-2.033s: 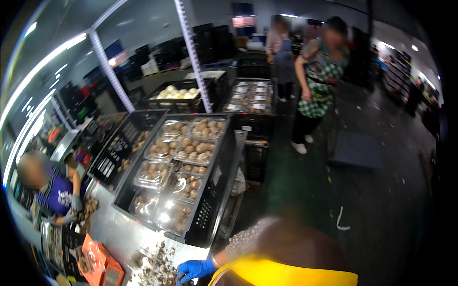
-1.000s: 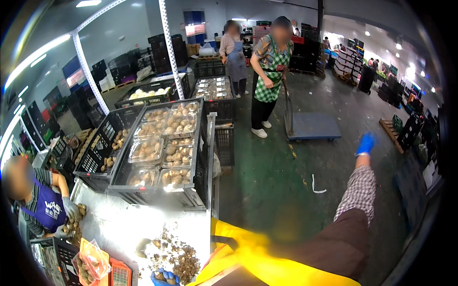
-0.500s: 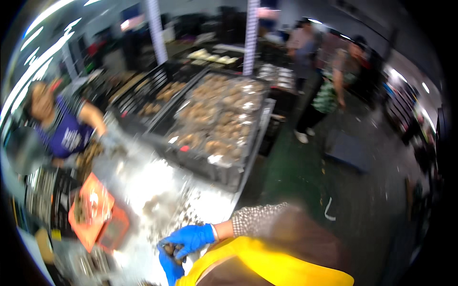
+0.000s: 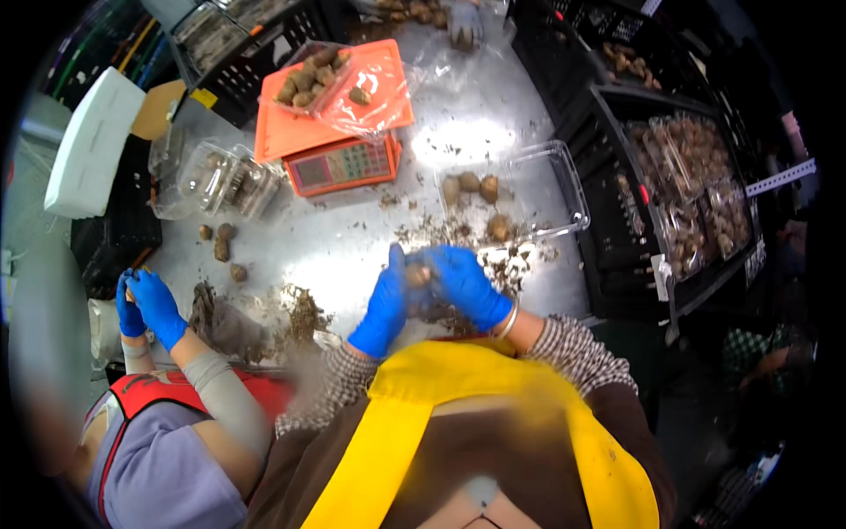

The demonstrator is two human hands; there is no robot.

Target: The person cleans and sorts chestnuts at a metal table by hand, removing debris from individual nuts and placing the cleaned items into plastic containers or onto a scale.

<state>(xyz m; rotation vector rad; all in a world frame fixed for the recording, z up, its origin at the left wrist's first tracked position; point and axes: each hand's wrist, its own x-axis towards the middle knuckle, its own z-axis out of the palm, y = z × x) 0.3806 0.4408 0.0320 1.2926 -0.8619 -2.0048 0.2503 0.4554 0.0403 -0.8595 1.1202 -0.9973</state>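
Blue gloves cover both of my hands, which meet over the near middle of the metal table. My left hand [image 4: 382, 309] and my right hand [image 4: 467, 286] are closed around a small brown, roundish piece of produce [image 4: 417, 276]; motion blurs it, and the fingers partly cover it. Just beyond them lies an open clear plastic box [image 4: 577, 189], with several similar brown pieces [image 4: 470, 182] in its far part. One more brown piece [image 4: 500, 228] sits near the box's closer edge. Dark crumbs are scattered around my right hand.
An orange scale [image 4: 273, 132] bears a clear box of brown produce [image 4: 310, 81]. Left of it lie filled clear boxes [image 4: 225, 181]. Black crates [image 4: 608, 212] with packed boxes stand right. A co-worker's gloved hands [image 4: 154, 304] work at left; another gloved hand [image 4: 464, 25] is far off.
The view has swung down and left, from the room to the table. My hands now show fully, still together around a brown piece. The co-worker at left has come into view.
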